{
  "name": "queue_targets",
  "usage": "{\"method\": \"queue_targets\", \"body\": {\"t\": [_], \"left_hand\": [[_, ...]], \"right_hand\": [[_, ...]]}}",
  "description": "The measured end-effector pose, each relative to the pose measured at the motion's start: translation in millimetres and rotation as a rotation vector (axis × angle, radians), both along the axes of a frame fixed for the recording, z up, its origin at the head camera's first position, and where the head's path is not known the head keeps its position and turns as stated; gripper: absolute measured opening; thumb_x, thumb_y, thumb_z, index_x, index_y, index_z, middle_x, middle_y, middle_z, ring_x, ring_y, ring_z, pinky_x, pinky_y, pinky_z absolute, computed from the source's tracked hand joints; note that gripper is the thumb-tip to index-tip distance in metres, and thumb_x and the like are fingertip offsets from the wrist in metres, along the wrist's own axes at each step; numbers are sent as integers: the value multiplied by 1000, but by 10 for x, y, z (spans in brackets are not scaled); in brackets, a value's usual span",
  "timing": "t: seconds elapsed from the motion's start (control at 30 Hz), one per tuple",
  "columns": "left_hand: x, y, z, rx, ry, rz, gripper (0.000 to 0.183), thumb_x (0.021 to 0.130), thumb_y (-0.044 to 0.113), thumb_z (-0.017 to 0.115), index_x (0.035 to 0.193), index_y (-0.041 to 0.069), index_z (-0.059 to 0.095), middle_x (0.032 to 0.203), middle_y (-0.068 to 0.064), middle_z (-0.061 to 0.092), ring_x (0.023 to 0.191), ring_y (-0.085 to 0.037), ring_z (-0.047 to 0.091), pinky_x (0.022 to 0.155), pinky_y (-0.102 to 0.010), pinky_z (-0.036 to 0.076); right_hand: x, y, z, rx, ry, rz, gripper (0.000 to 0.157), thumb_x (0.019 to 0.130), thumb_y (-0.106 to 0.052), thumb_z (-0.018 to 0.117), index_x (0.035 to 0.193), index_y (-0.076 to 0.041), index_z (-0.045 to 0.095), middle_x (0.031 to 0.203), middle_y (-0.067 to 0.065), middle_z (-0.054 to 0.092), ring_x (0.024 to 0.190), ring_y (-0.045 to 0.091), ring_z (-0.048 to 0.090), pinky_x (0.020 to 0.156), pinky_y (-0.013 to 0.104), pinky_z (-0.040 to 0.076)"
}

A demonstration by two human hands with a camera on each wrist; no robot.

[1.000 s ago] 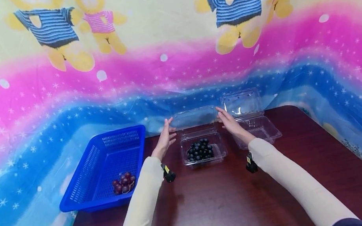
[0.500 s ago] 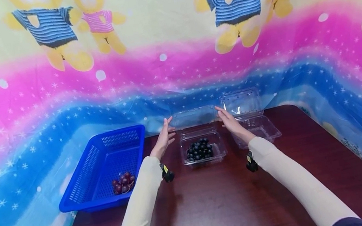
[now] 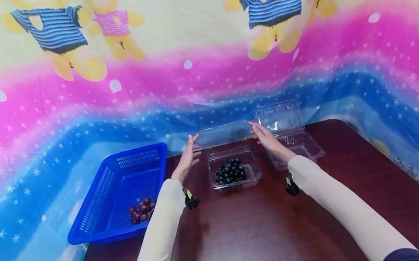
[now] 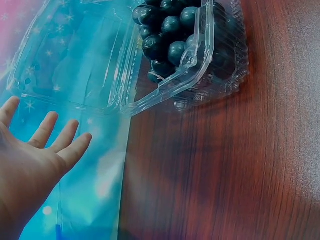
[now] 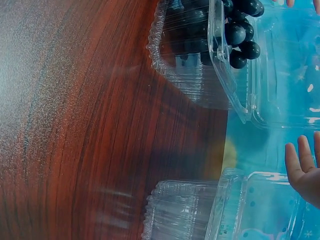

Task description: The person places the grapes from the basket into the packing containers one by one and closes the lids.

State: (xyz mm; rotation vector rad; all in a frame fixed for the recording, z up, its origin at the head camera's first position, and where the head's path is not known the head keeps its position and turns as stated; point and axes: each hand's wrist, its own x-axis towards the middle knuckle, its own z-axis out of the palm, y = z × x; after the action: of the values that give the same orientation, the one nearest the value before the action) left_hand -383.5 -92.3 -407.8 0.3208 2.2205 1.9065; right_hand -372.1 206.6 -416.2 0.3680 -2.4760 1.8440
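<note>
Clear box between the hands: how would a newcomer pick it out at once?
On the brown table, find the blue basket; the clear box stands to its right, near the far edge. Its raised lid is between the left hand and right hand. Unlike the box further right, it holds dark grapes.

Between the left hand (image 3: 187,159) and right hand (image 3: 271,141), a clear box (image 3: 253,169) with its lid (image 3: 224,134) up. Inside, a heap of round black grapes (image 3: 230,172).
</note>
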Motion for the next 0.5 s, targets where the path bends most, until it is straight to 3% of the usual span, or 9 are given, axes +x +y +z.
{"method": "queue_targets", "body": {"t": [0.23,0.5], "left_hand": [[-7,-4,2,8,2,3,70,93,63,11,148,22,21,138,-28,32,124,-47,38,103,-56,31],[25,45,34,145,-29,-4,69,95,59,11,148,15,20,134,-29,40,123,-47,40,103,-55,31]], "right_hand": [[-14,-21,31,-42,-12,0,52,102,-39,21,148,-14,22,126,31,41,114,49,45,100,59,31],[-30,-40,61,-132,-89,12,52,103,-36,19,147,-10,21,128,30,43,116,45,46,102,51,35]]}}
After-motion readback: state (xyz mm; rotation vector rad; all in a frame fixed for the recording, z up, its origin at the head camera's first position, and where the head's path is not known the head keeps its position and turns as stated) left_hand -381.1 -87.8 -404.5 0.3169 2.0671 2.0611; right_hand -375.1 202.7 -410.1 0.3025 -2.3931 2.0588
